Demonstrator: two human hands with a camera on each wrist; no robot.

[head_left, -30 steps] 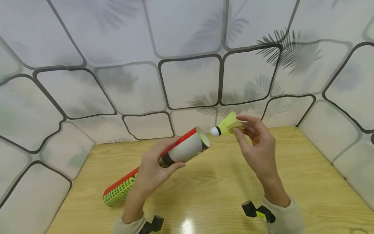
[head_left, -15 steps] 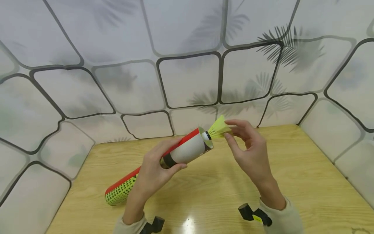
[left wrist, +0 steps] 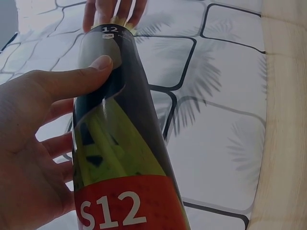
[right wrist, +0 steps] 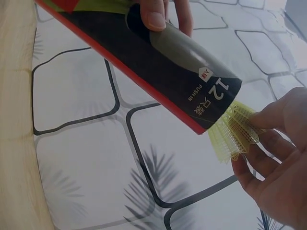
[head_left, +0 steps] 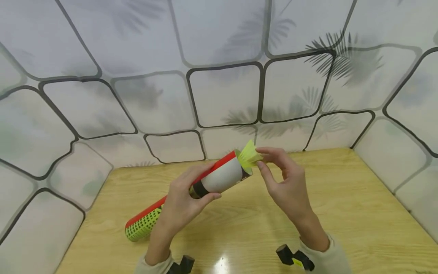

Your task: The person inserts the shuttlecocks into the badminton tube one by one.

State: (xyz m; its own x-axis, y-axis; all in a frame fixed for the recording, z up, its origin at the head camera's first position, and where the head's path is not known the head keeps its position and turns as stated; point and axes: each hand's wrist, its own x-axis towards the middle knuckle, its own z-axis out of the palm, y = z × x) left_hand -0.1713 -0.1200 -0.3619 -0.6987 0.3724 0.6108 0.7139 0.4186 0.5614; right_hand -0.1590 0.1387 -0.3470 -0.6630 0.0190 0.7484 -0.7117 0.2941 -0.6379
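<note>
My left hand grips a long shuttlecock tube around its middle, the thumb lying along its near side. The tube slants, its mouth raised to the right and its green-patterned bottom end low at the left. At the mouth, my right hand pinches a yellow shuttlecock by the skirt edge. Its white cork is hidden inside the tube, and the flared skirt sticks out past the rim. In the right wrist view the netted skirt shows between the tube end and my fingertips. The left wrist view shows "S12" printed on the tube.
Both hands are over a light wood table. Behind it and at both sides rises a pale sheet or wall covering with dark rounded outlines and leaf prints. Black camera mounts sit at the wrists.
The right hand has moved left, carrying the shuttlecock from beside the tube into its mouth, cork first. The left hand and the tube have stayed nearly in place.
</note>
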